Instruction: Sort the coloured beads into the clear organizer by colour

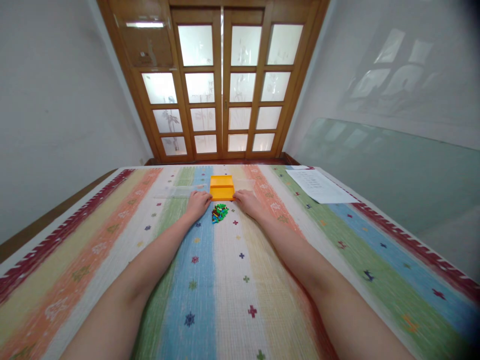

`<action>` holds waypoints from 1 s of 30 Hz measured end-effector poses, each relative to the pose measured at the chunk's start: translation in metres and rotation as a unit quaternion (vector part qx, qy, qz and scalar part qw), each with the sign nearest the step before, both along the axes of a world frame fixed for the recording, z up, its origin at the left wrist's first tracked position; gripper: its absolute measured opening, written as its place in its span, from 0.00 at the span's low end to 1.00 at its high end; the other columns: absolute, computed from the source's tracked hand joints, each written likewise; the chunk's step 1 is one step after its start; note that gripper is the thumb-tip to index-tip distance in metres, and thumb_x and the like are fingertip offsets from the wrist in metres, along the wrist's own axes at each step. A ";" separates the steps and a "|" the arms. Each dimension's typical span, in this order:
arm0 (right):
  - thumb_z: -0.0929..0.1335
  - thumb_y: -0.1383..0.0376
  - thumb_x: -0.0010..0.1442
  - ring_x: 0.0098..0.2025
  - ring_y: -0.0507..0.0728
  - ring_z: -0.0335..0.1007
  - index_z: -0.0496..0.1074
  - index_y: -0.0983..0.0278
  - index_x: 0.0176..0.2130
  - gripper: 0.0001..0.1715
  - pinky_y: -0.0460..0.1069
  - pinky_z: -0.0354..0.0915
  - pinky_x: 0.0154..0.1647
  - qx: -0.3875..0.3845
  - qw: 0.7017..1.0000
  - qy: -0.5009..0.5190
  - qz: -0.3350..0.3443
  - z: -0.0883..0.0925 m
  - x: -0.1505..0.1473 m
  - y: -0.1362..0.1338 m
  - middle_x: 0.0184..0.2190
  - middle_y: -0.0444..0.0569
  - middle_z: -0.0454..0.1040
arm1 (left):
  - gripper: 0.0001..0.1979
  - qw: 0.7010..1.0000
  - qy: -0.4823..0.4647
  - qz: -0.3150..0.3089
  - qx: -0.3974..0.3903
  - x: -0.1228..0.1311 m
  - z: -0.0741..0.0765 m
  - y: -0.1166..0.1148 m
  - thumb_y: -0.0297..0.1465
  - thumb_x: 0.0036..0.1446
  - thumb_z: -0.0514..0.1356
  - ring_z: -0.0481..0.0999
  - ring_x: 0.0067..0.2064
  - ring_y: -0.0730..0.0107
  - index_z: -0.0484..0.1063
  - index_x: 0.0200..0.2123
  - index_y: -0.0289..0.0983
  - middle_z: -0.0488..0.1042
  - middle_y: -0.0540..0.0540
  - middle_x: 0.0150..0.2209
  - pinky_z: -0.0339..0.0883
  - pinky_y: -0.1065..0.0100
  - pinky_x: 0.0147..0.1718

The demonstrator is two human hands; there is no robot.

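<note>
A yellow box (222, 181) with a divider across it lies on the striped tablecloth, far out in front of me. My left hand (198, 204) grips its near left corner, thumb and fingers pinched together. At the near right corner, my right hand (246, 201) pinches the box in the same way. Just on my side of the box sits a small pile of green, blue and dark toy bricks (219, 213), touched by neither hand. The single pieces are too small to make out well.
Clear plastic trays or lids lie on both sides of the box, a left one (168, 192) and a right one (245, 184). Printed paper sheets (318, 186) rest at the table's right. Wooden glazed doors (221, 85) stand beyond the patterned tablecloth (225, 280).
</note>
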State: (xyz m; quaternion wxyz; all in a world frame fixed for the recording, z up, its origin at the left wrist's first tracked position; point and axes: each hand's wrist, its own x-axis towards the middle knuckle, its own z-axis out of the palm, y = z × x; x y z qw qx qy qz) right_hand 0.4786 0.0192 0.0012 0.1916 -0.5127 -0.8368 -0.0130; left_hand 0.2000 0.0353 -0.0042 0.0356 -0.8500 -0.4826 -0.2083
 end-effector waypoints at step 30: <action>0.64 0.67 0.73 0.48 0.57 0.72 0.78 0.62 0.46 0.12 0.48 0.60 0.49 -0.011 1.000 -0.017 0.002 0.001 0.006 0.004 0.46 0.53 0.78 | 0.15 0.999 -0.031 -0.029 -0.016 -0.003 -0.002 0.014 0.28 0.68 0.54 0.77 0.52 0.58 0.79 0.50 0.41 0.82 0.42 0.48 0.60 0.55 0.60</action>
